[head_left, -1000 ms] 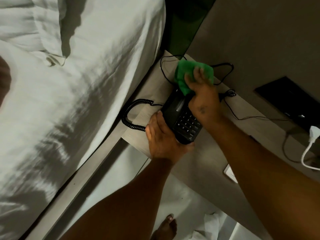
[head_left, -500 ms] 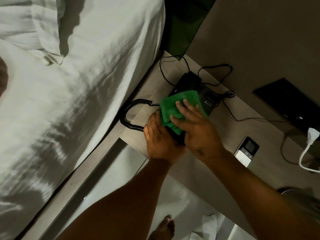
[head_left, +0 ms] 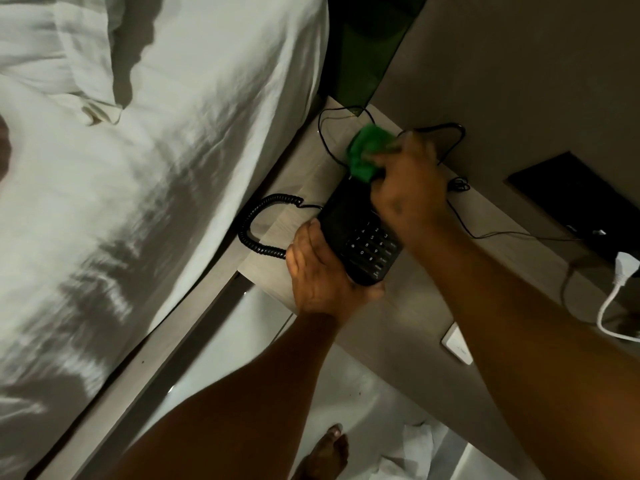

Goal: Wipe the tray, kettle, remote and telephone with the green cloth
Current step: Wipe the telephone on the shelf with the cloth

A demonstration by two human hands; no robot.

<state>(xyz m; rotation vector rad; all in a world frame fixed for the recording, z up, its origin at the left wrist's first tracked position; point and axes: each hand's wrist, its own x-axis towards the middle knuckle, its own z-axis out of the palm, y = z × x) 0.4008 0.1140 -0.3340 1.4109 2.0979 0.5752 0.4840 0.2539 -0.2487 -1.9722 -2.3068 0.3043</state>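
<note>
Green cloth [head_left: 367, 154] under right hand [head_left: 405, 188]

A bed covered in a white sheet [head_left: 145, 209] is seen beside a pale wooden bedside shelf [head_left: 408, 327]. A thin black cable [head_left: 453, 140] is looped on the shelf near the wall. A white plug [head_left: 625, 268] with its cord is seen at the right edge, below a dark panel [head_left: 581, 202].

Right hand [head_left: 405, 188] is carrying green cloth [head_left: 367, 154] back up-frame to telephone's [head_left: 360, 237] far end, uncovering keypad; forearm is now hiding the small white device.
</note>
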